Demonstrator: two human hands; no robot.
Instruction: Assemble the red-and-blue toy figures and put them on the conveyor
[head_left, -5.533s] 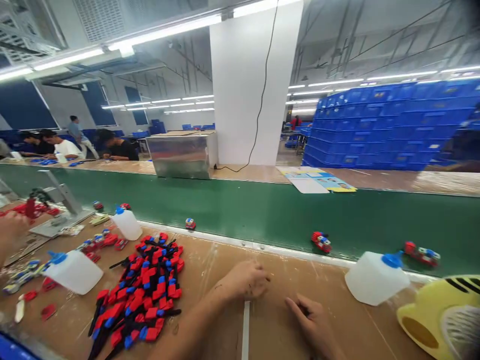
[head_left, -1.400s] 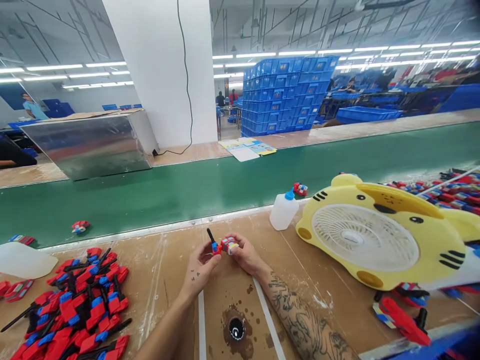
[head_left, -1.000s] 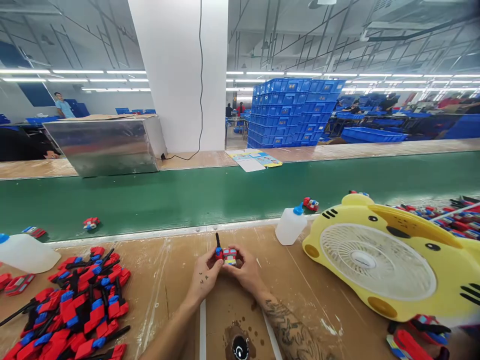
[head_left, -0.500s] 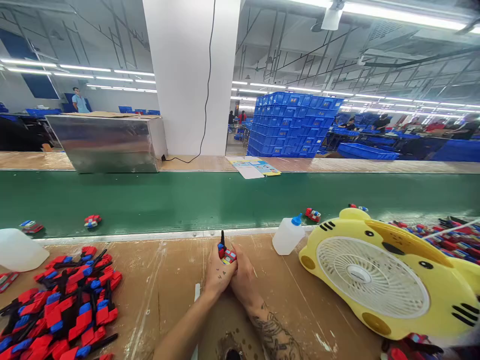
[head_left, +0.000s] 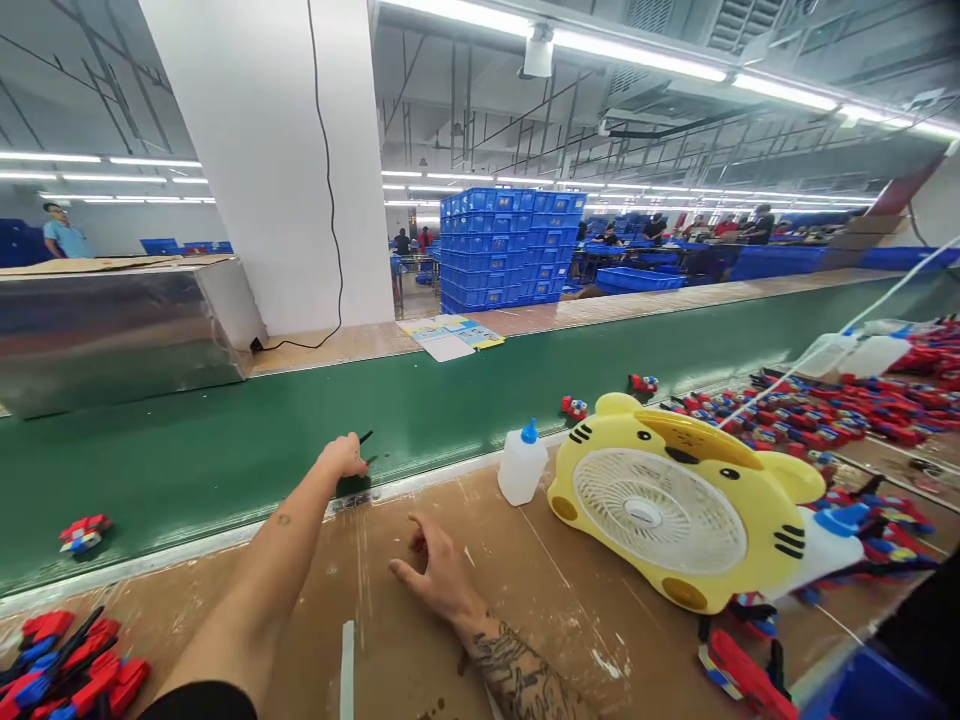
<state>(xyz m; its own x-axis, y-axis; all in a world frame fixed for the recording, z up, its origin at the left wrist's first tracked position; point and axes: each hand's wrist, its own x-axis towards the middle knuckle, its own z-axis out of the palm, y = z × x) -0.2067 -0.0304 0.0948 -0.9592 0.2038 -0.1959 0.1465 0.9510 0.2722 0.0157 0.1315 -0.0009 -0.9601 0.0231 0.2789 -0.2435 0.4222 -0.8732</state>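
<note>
My left hand (head_left: 344,456) reaches out over the near edge of the green conveyor belt (head_left: 450,400), its fingers closed round a small plastic toy piece. Only the black rod (head_left: 366,437) of that piece sticks out past my fingers; most of it is hidden. Closer to me, my right hand (head_left: 441,570) hovers over the brown cardboard-covered table (head_left: 420,660), thumb and fingers apart, with nothing in it. A white bottle with a blue cap (head_left: 523,467) stands to the right of both hands.
A yellow tiger-faced fan (head_left: 660,500) stands on the right. Behind it lie many red, blue and black toy pieces (head_left: 810,420). Another pile (head_left: 67,665) is at lower left. Single toys (head_left: 85,535) sit on the belt. A metal box (head_left: 135,330) and paper sheets (head_left: 454,335) lie beyond.
My hands were together around the toy piece. The left has carried it forward and left over the belt; the right has let go and opened. The view has turned right.
</note>
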